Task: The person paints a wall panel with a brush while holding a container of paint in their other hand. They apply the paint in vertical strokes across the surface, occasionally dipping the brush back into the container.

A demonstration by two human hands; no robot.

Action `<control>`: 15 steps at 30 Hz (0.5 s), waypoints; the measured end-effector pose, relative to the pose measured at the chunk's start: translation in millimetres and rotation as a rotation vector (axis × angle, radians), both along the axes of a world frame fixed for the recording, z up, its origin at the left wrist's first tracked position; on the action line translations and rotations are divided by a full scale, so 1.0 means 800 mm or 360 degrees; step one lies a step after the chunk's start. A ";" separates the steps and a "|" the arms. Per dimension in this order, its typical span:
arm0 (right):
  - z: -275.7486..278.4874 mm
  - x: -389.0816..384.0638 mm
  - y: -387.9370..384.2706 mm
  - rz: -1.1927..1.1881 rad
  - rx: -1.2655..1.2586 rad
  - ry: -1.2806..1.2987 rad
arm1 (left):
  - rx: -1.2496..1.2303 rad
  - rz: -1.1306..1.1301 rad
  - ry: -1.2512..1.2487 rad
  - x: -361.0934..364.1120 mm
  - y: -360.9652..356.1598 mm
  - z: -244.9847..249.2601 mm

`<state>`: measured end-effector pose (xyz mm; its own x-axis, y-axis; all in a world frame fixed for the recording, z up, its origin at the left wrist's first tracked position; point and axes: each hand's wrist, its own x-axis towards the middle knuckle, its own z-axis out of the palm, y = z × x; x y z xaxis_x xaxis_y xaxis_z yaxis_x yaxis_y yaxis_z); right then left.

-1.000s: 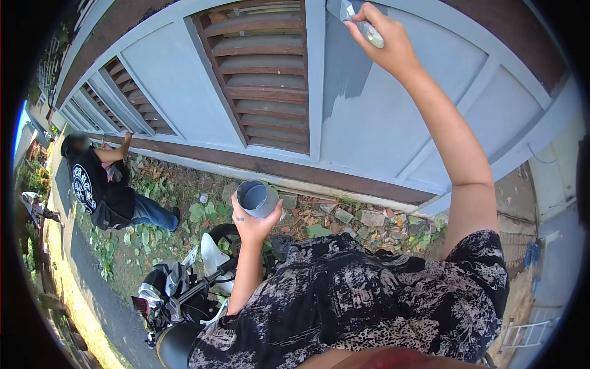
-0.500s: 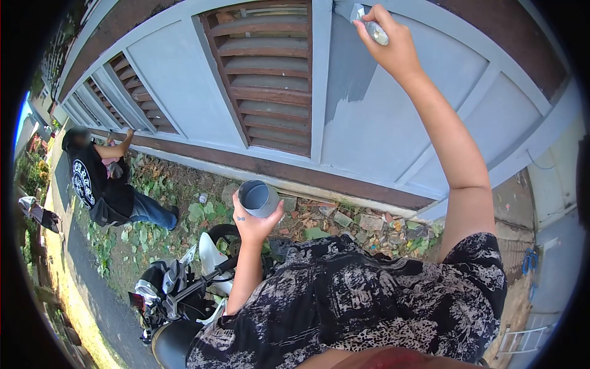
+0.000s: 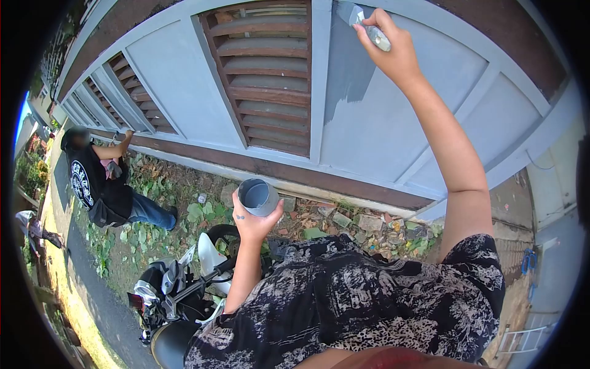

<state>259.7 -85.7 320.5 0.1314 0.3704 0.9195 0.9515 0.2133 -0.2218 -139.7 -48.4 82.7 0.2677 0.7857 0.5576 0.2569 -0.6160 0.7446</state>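
A painter's right hand (image 3: 398, 52) grips a brush (image 3: 367, 27) against the wall panel (image 3: 399, 104), right of the slatted vent (image 3: 264, 77); below the vent, the left hand (image 3: 253, 222) clasps a paint cup (image 3: 258, 197) upright, presumably against spills.

The louvred vent (image 3: 264, 80) in front of you has slats that look like wood — brown, matt and rough, with dusty grey faces. Right of it, the pale panel (image 3: 418, 117) looks smooth and mostly matt, while its darker paint patch (image 3: 350, 71) is smooth with a ragged edge. Above that patch, your brush (image 3: 378, 38) has a hard, slightly glossy handle, smeared and blotchy. Below the vent, your cup (image 3: 269, 206) is coated grey outside; whether it's plastic or metal, you can't tell. Farther below, the white bodywork (image 3: 210, 255) looks like glossy plastic — your printed shirt (image 3: 344, 295) is soft, matt cloth.
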 end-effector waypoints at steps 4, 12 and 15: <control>-0.002 0.006 0.003 0.0038 -0.0058 -0.0077 | 0.0003 -0.0021 0.0015 0.001 0.000 0.002; -0.069 0.008 0.001 0.0005 -0.0157 -0.0309 | -0.0037 -0.0044 0.0055 0.003 0.004 0.001; -0.107 0.007 0.004 0.0043 -0.0189 -0.0317 | 0.0008 -0.0069 0.0050 0.002 0.008 -0.006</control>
